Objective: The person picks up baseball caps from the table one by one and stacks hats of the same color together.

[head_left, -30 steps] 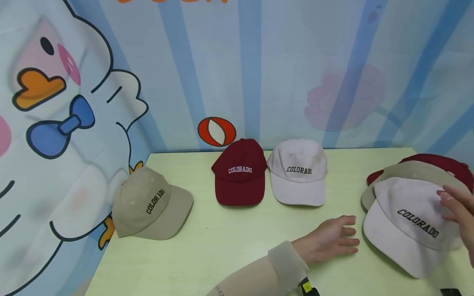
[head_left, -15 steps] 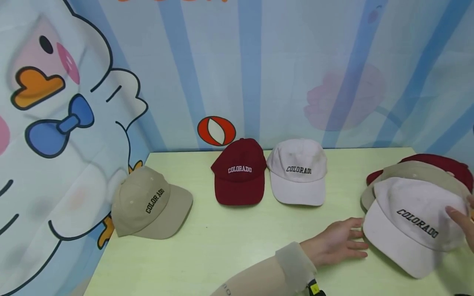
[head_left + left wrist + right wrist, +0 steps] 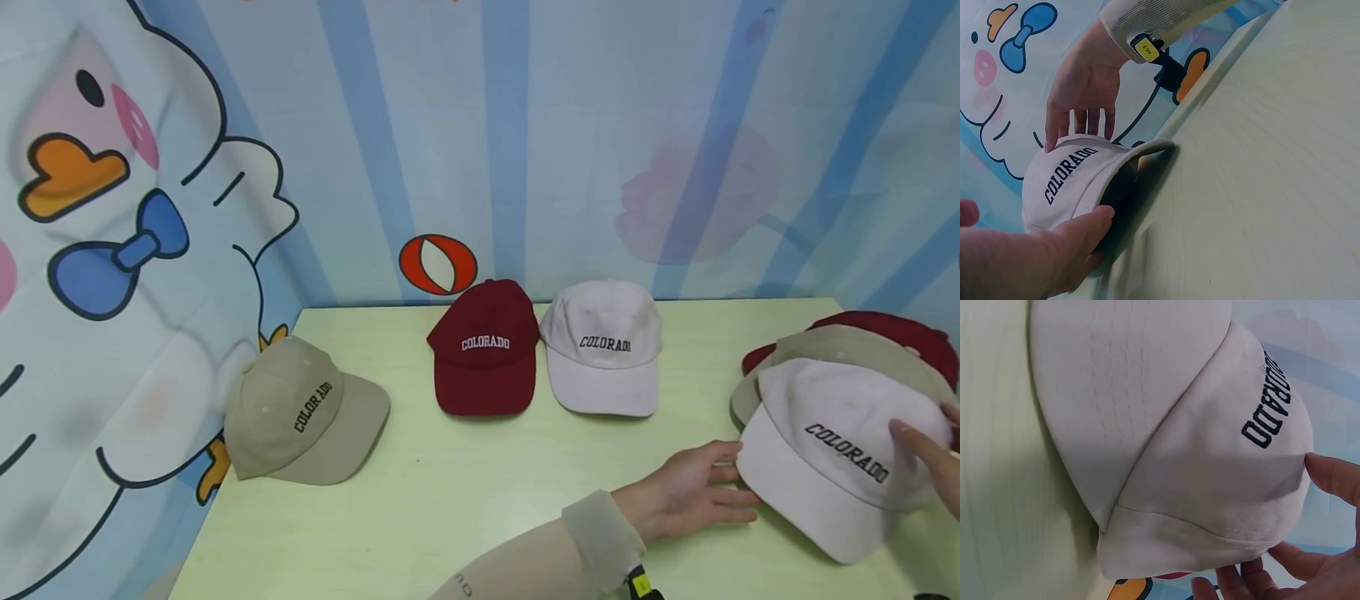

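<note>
A white cap [image 3: 832, 450] with "COLORADO" lettering lies at the front of the stack on the right, its brim facing lower left. My right hand [image 3: 937, 467] holds its crown; the right wrist view shows the thumb [image 3: 1329, 475] on the crown and other fingers at the cap's lower edge. My left hand [image 3: 686, 492] reaches the brim with extended fingers touching its edge, some partly hidden beneath it. Behind the white cap are a beige cap [image 3: 847, 343] and a dark red cap [image 3: 892, 322], both partly covered.
At the back stand a dark red cap [image 3: 486, 358] and a white cap [image 3: 606, 354], side by side. A beige cap [image 3: 303, 417] sits at the left edge of the pale table [image 3: 420, 533]. A cartoon-printed backdrop [image 3: 450, 125] rises behind and on both sides.
My left hand has moved right to the white cap's brim. My right hand has shifted down along the crown, with its thumb now on the front. The caps look unmoved.
</note>
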The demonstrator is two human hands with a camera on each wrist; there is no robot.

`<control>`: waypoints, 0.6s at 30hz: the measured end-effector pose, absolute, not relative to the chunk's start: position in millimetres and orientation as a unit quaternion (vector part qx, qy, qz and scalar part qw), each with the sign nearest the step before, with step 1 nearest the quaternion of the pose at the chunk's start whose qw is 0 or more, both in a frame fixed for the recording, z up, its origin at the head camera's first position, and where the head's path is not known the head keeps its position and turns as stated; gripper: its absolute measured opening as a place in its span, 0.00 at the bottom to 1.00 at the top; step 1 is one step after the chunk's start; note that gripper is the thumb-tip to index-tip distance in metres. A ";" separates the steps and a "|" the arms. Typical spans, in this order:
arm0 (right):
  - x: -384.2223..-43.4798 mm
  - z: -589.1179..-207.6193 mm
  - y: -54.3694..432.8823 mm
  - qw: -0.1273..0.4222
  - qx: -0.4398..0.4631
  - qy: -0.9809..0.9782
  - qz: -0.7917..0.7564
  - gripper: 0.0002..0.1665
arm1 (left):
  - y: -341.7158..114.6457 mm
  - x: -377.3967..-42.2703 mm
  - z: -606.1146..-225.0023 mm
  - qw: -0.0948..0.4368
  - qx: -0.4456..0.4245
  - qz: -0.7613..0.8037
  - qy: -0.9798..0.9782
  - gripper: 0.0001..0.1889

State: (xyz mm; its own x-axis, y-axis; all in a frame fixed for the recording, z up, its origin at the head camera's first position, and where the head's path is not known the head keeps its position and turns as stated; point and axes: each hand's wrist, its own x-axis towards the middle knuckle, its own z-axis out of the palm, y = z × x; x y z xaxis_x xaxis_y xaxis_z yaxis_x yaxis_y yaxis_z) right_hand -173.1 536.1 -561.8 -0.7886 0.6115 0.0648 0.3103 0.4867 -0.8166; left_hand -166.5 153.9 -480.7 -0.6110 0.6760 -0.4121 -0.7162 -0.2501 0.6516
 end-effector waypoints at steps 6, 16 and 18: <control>-164.3 -530.0 516.3 0.158 -0.236 -0.854 0.435 0.25 | 151.6 -167.0 -478.3 0.450 -0.022 0.786 0.423 0.26; -163.2 -495.5 493.8 0.111 -0.303 -0.870 0.374 0.41 | 143.7 -171.2 -475.2 0.445 -0.002 0.784 0.434 0.22; -167.4 -503.7 503.1 0.106 -0.301 -0.860 0.398 0.41 | 142.6 -171.7 -474.9 0.445 -0.001 0.780 0.439 0.22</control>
State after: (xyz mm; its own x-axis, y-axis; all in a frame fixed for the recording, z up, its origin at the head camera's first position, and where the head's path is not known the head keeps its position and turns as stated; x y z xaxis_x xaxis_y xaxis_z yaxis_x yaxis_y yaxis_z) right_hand -167.4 503.1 -503.7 -0.7965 0.6019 -0.0579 0.4333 0.5013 -0.7490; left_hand -171.7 142.6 -474.9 -0.6040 0.6932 -0.3933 -0.6958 -0.2181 0.6843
